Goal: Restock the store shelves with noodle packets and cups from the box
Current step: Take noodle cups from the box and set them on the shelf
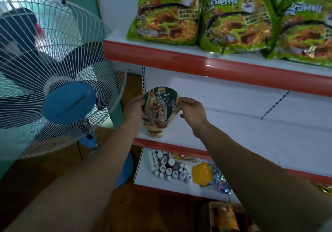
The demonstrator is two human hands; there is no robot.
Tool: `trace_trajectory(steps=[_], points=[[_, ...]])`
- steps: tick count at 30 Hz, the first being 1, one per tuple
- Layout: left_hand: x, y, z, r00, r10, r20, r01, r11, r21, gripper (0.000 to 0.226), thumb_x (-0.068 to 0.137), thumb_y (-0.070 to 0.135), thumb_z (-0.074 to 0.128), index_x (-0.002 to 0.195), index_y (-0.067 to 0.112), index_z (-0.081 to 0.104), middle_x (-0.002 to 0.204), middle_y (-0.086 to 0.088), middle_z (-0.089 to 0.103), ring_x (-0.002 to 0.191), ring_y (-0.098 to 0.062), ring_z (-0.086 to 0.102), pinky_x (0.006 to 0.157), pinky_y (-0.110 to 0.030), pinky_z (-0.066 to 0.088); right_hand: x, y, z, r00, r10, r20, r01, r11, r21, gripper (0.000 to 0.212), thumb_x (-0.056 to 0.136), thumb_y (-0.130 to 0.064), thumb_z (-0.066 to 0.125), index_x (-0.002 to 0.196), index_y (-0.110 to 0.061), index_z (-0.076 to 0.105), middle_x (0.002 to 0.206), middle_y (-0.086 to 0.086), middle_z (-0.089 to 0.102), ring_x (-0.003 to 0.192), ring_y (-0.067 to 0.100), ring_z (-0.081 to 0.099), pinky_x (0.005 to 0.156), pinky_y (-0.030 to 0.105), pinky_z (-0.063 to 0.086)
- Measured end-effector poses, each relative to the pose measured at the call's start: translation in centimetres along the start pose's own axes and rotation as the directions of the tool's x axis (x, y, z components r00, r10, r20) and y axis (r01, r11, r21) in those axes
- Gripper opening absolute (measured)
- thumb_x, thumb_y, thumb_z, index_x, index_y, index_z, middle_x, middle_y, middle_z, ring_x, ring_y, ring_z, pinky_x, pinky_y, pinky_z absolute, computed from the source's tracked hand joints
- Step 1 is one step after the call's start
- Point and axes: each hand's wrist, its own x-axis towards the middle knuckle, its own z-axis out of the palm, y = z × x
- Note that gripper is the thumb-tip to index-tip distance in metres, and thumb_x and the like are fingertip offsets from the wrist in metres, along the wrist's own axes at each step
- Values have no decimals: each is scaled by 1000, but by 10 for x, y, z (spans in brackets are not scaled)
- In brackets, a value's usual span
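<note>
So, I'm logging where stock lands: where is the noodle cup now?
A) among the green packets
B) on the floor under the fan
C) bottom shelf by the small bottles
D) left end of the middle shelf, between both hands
D: the noodle cup is at the left end of the middle shelf, the left hand gripping its side and the right hand pinching its lid rim.
</note>
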Motion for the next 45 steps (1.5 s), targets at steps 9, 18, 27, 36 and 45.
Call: trace_trajectory(steps=[9, 18, 27, 36, 45], points=[[60, 9, -16, 1000, -6, 11, 5, 999, 51, 19, 68, 26, 69, 86, 21, 69, 101, -9, 71, 92, -19, 61, 80, -33, 43, 40, 3, 42, 995, 80, 66, -77, 996, -45, 26, 85, -23, 62, 107, -20, 73, 94, 0, 67, 89, 21, 62, 87, 46, 54], [65, 0, -10, 997, -7, 77, 2, 998, 69, 21, 82, 16, 64, 75, 29, 78, 91, 0, 72, 96, -21, 62, 83, -32, 45, 57, 16, 36, 994, 105, -10, -105, 993, -52, 22, 87, -18, 58, 72, -32, 68, 88, -2, 68, 84, 19, 62, 85, 45, 55], [43, 4, 2, 957, 288, 10, -270, 885, 380, 24, 98, 15, 53, 118, 17, 64, 109, 4, 58, 99, -9, 52, 77, -22, 41, 54, 13, 19, 997, 78, 27, -75, 992, -100, 18, 85, -21, 63, 70, -28, 69, 90, -9, 67, 95, 20, 63, 91, 47, 55], [12, -8, 28, 799, 568, 200, -560, 579, 592, 26, 94, 32, 53, 112, 20, 69, 114, 1, 65, 109, -19, 59, 89, -40, 52, 34, 30, -40, 996, 79, -48, -88, 968, -234, 34, 91, -24, 60, 124, -20, 65, 111, 0, 66, 99, 22, 63, 94, 40, 53], [-85, -94, 133, 841, 222, 494, -496, 679, 540, 10, 94, 32, 61, 97, 26, 68, 97, 9, 70, 90, -12, 64, 82, -28, 50, -13, 65, -159, 981, 48, -187, -138, 851, -507, 37, 91, -27, 59, 128, -23, 63, 128, -1, 64, 114, 22, 59, 90, 27, 45]])
